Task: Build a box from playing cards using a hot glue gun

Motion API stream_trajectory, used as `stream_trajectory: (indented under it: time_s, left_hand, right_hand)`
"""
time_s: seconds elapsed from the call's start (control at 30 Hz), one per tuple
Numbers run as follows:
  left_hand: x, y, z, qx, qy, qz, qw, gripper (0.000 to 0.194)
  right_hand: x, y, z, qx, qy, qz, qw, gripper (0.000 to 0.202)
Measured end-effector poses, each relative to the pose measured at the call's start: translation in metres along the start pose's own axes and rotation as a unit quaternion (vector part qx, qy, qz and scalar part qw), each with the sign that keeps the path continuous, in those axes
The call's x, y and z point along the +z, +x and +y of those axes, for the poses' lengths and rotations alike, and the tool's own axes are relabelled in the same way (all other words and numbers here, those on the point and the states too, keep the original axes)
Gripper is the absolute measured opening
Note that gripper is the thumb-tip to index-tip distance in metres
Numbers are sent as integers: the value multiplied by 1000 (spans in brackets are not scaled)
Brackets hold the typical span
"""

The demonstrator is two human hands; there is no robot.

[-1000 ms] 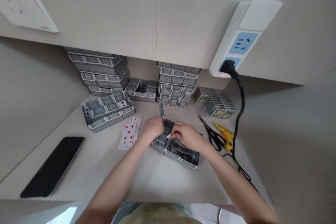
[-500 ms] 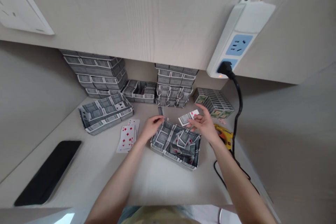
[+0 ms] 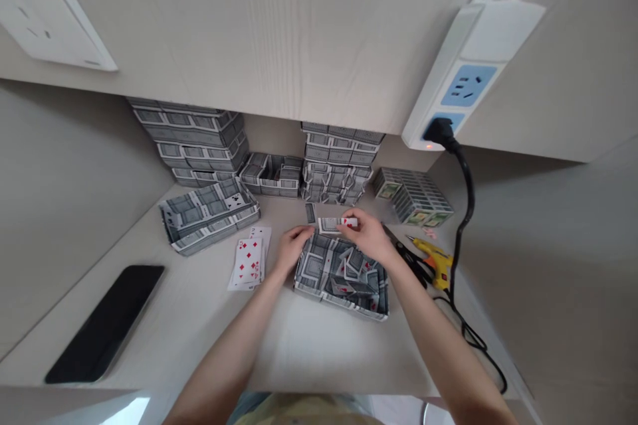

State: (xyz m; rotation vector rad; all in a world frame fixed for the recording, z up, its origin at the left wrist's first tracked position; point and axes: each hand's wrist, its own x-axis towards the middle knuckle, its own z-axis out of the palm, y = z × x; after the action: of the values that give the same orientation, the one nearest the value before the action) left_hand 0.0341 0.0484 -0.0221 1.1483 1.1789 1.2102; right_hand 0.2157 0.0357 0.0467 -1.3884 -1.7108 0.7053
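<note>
In the head view my right hand (image 3: pixel 367 237) pinches a folded playing card (image 3: pixel 329 225), grey back and red hearts showing, just above the far rim of a box made of folded cards (image 3: pixel 319 291). My left hand (image 3: pixel 292 247) is closed at that box's far left corner, its fingertips close to the card's left end; what they grip, if anything, is hidden. Loose folded cards (image 3: pixel 353 264) lie inside the box. Behind it a small grey folded card (image 3: pixel 310 212) rests on the table.
Left of my hands lie flat playing cards (image 3: pixel 248 261), a second card box (image 3: pixel 212 216) and a black phone (image 3: pixel 106 324). Stacked card boxes (image 3: pixel 339 166) stand at the back. A yellow glue gun (image 3: pixel 438 262), scissors (image 3: pixel 409 257) and a black cable (image 3: pixel 467 212) are on the right.
My right hand has moved left and lowered the folded card, turning it nearly level, close to my left fingertips. The view has shifted slightly, exposing more of the glue gun and the scissors.
</note>
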Motion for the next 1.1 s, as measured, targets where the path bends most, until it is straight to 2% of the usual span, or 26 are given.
stream_trajectory:
  time_s: [0.1, 0.2, 0.57, 1.1]
  left_hand:
    - [-1, -3, 0, 3, -8, -7, 1000, 31]
    - [-1, -4, 2, 4, -3, -15, 1000, 32]
    - [-1, -4, 2, 13, -13, -13, 1000, 30]
    - [-2, -3, 4, 17, 13, -19, 1000, 36]
  right_hand:
    - [2, 1, -7, -43, -42, -31, 998, 21]
    - [2, 1, -10, -47, -49, -45, 997, 24]
    - [3, 0, -5, -33, -44, -4, 998, 23]
    - [5, 3, -9, -37, -42, 13, 998, 22]
